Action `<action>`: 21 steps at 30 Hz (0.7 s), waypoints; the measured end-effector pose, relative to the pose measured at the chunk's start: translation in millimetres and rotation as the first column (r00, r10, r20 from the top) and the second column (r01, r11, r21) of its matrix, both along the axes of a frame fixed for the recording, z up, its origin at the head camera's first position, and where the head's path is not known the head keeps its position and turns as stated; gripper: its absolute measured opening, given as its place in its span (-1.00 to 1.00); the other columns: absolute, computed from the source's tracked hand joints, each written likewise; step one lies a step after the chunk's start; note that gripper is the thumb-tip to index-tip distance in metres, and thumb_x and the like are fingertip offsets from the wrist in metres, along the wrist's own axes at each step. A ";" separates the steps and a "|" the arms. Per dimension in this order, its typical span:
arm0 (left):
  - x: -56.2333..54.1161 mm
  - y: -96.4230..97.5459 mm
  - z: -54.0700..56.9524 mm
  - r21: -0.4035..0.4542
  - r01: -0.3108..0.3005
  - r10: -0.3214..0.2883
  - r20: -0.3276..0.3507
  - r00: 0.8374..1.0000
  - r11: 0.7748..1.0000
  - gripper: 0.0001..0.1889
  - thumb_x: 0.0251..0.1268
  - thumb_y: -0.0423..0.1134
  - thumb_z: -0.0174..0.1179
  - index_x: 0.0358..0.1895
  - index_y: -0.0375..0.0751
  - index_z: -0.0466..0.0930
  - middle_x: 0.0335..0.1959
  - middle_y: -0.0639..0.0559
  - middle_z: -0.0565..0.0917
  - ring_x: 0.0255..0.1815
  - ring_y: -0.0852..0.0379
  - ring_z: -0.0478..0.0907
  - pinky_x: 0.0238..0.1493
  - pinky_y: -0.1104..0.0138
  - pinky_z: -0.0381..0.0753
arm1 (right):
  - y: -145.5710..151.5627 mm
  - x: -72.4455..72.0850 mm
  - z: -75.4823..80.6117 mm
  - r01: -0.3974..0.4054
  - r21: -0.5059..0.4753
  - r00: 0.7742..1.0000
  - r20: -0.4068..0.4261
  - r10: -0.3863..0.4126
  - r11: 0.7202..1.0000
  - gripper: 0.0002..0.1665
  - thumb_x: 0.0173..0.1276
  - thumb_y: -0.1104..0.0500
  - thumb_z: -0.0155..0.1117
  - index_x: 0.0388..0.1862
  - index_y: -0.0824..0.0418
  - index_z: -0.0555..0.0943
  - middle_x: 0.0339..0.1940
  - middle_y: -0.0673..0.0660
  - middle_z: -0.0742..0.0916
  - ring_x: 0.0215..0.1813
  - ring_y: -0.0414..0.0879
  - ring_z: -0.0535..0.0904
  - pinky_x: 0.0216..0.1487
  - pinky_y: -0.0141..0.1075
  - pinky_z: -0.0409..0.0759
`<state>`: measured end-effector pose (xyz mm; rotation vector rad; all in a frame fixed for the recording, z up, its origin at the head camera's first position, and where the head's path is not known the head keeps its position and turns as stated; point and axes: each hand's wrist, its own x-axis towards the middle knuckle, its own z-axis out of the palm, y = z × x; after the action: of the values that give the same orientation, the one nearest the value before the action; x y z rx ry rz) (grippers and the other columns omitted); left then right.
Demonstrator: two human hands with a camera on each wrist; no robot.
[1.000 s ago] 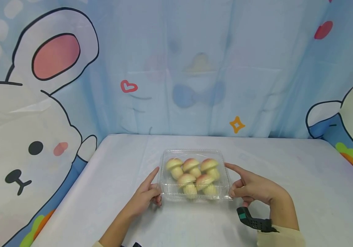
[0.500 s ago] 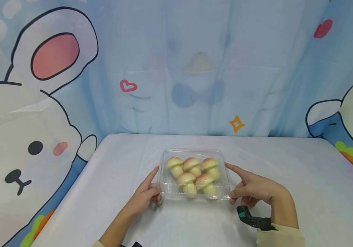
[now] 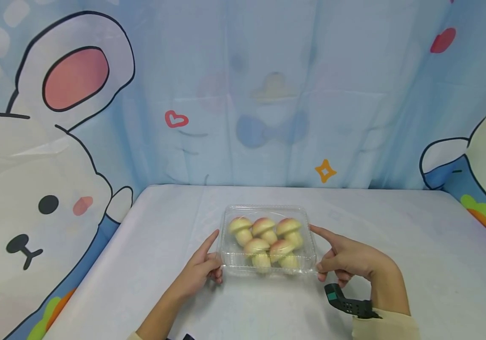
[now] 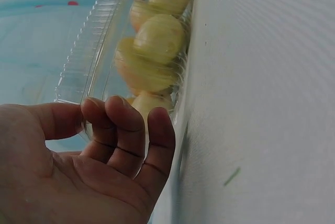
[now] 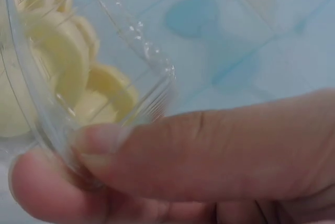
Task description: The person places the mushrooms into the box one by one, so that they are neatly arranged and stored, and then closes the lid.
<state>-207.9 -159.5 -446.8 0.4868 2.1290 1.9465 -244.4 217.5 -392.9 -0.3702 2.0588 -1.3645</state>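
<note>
A clear plastic clamshell box (image 3: pixel 268 213) with its lid down rests on the white table. Inside lie several mushroom-shaped buns (image 3: pixel 288 226), pale yellow with pinkish caps, in two rows. My left hand (image 3: pixel 198 271) pinches the near left corner between thumb and curled fingers, the index finger stretched along the left side. At the near right corner, my right hand (image 3: pixel 355 257) pinches the rim, and its index finger points along the right side. In the right wrist view, the thumb (image 5: pixel 136 150) presses the rim from above with a fingertip beneath it.
A white cloth covers the table (image 3: pixel 396 226) around the box. Behind it hangs a light blue curtain (image 3: pixel 268 94) with cartoon animals. A black strap (image 3: pixel 351 302) circles the right wrist.
The fingers below my right thumb have shifted in under the box's near right corner. The box and my left hand have barely moved.
</note>
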 end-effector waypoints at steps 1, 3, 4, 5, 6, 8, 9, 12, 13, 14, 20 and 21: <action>0.4 0.0 0.2 -0.003 -0.002 0.002 0.000 1.000 1.000 -0.16 0.43 -0.50 -0.11 0.68 -0.32 -0.32 -0.49 0.08 0.41 -0.47 0.25 0.46 -0.34 0.40 0.62 | 0.1 0.3 -0.2 0.006 0.000 1.000 0.001 -0.006 1.000 0.24 0.41 0.25 0.36 0.74 0.07 -0.28 -0.42 0.20 0.79 -0.71 -0.21 0.32 -0.45 -0.23 0.60; 1.3 0.0 0.8 -0.006 -0.007 0.007 0.003 1.000 1.000 -0.16 0.44 -0.49 -0.10 0.69 -0.31 -0.31 -0.49 0.07 0.41 -0.47 0.24 0.45 -0.33 0.39 0.62 | 0.1 0.8 -0.4 0.021 0.003 1.000 0.001 -0.021 1.000 0.24 0.40 0.24 0.38 0.75 0.06 -0.26 -0.40 0.21 0.79 -0.69 -0.21 0.40 -0.46 -0.25 0.60; 1.6 0.0 1.0 -0.009 -0.010 0.010 0.003 1.000 1.000 -0.16 0.44 -0.49 -0.10 0.69 -0.31 -0.31 -0.49 0.07 0.41 -0.47 0.24 0.45 -0.33 0.39 0.62 | 0.2 1.0 -0.5 0.029 0.009 1.000 -0.003 -0.029 1.000 0.24 0.40 0.23 0.39 0.75 0.06 -0.25 -0.39 0.21 0.80 -0.68 -0.20 0.44 -0.46 -0.26 0.61; 1.8 -0.1 1.2 -0.010 -0.013 0.013 0.005 1.000 1.000 -0.17 0.45 -0.49 -0.10 0.69 -0.30 -0.30 -0.48 0.07 0.41 -0.46 0.24 0.45 -0.33 0.39 0.62 | 0.1 1.2 -0.5 0.038 0.014 0.999 -0.008 -0.038 0.999 0.25 0.38 0.22 0.41 0.75 0.06 -0.24 -0.39 0.21 0.80 -0.66 -0.20 0.48 -0.45 -0.26 0.62; 2.0 -0.1 1.3 -0.010 -0.016 0.016 0.006 1.000 1.000 -0.17 0.45 -0.49 -0.10 0.69 -0.30 -0.30 -0.48 0.06 0.42 -0.46 0.23 0.45 -0.33 0.39 0.63 | 0.0 1.4 -0.6 0.047 0.023 0.999 -0.016 -0.046 0.999 0.26 0.37 0.22 0.43 0.75 0.06 -0.23 -0.39 0.20 0.79 -0.64 -0.18 0.52 -0.43 -0.24 0.64; 2.1 -0.1 1.6 -0.012 -0.022 0.022 0.007 1.000 1.000 -0.17 0.46 -0.48 -0.09 0.69 -0.29 -0.29 -0.47 0.06 0.44 -0.46 0.23 0.47 -0.32 0.39 0.63 | -0.1 1.6 -0.4 0.065 0.050 0.997 -0.040 -0.063 0.997 0.26 0.34 0.21 0.45 0.75 0.08 -0.20 -0.39 0.16 0.76 -0.56 -0.12 0.60 -0.36 -0.19 0.69; 2.1 0.1 1.7 -0.016 -0.028 0.028 0.007 1.000 0.999 -0.17 0.46 -0.48 -0.09 0.69 -0.29 -0.28 -0.46 0.05 0.46 -0.45 0.23 0.47 -0.31 0.39 0.64 | 0.3 1.4 -0.6 0.075 0.067 0.996 -0.056 -0.071 0.995 0.26 0.33 0.20 0.46 0.75 0.09 -0.18 -0.36 0.16 0.75 -0.51 -0.08 0.63 -0.32 -0.15 0.71; 1.6 0.7 1.0 -0.029 -0.049 0.049 0.009 0.999 0.998 -0.18 0.45 -0.48 -0.07 0.69 -0.27 -0.24 -0.45 0.04 0.50 -0.43 0.22 0.51 -0.29 0.38 0.66 | 1.6 1.7 -0.5 0.104 0.119 0.990 -0.104 -0.091 0.987 0.23 0.31 0.20 0.47 0.75 0.09 -0.11 -0.21 0.18 0.70 -0.32 0.02 0.69 -0.20 -0.07 0.72; 1.3 0.6 0.8 -0.037 -0.057 0.058 0.008 0.998 0.998 -0.18 0.45 -0.47 -0.07 0.69 -0.27 -0.22 -0.44 0.04 0.51 -0.43 0.22 0.52 -0.28 0.37 0.66 | 2.1 1.7 -0.3 0.110 0.134 0.989 -0.117 -0.095 0.985 0.22 0.31 0.20 0.47 0.75 0.08 -0.08 -0.15 0.20 0.69 -0.26 0.04 0.70 -0.17 -0.06 0.72; 1.1 0.6 0.8 -0.044 -0.065 0.066 0.007 0.998 0.997 -0.19 0.45 -0.47 -0.06 0.69 -0.27 -0.21 -0.44 0.03 0.52 -0.42 0.21 0.53 -0.27 0.36 0.66 | 2.3 1.5 -0.1 0.116 0.147 0.987 -0.131 -0.097 0.982 0.20 0.30 0.21 0.46 0.74 0.08 -0.05 -0.08 0.21 0.69 -0.22 0.05 0.70 -0.15 -0.06 0.71; 0.6 -0.4 2.1 -0.084 -0.118 0.117 -0.011 0.993 0.989 -0.24 0.44 -0.42 -0.06 0.67 -0.27 -0.08 -0.40 -0.03 0.59 -0.38 0.14 0.60 -0.28 0.33 0.66 | 3.4 1.6 3.8 0.126 0.176 0.978 -0.187 -0.092 0.976 0.07 0.37 0.19 0.38 0.72 0.15 0.02 0.05 0.23 0.71 -0.10 0.04 0.69 -0.13 -0.08 0.68; 0.7 -0.7 2.4 -0.091 -0.128 0.126 -0.020 0.992 0.988 -0.26 0.45 -0.41 -0.07 0.67 -0.28 -0.06 -0.39 -0.06 0.60 -0.38 0.13 0.61 -0.28 0.32 0.66 | 3.6 1.7 4.7 0.133 0.183 0.976 -0.196 -0.096 0.974 0.05 0.40 0.16 0.37 0.72 0.17 0.03 0.06 0.23 0.71 -0.09 0.04 0.70 -0.13 -0.08 0.68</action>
<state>-207.1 -160.2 -444.4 0.3571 2.2981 1.9039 -242.7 221.2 -388.3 -0.3070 2.3791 -1.2184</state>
